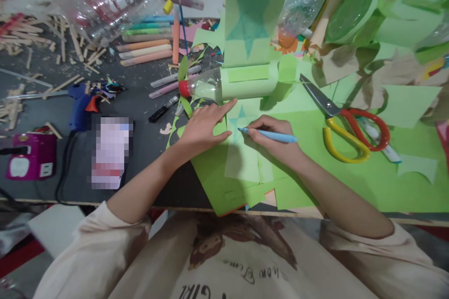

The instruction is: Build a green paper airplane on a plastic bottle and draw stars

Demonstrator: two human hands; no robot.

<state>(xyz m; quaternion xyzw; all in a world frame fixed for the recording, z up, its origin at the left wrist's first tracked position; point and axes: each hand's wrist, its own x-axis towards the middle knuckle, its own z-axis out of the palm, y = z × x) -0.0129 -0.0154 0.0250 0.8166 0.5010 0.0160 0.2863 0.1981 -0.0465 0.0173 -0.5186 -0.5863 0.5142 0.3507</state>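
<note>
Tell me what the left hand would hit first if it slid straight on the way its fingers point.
Probably the paper-wrapped clear plastic bottle lying just beyond the left hand.

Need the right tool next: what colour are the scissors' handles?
The scissors have one red handle and one yellow; the head view shows them right of the right hand.

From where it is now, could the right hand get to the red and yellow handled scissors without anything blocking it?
Probably yes. The right hand holds a light blue pen, and the red and yellow handled scissors lie uncovered on the green paper sheet just to its right; only flat paper lies between. The pen occupies its fingers, though.
</note>
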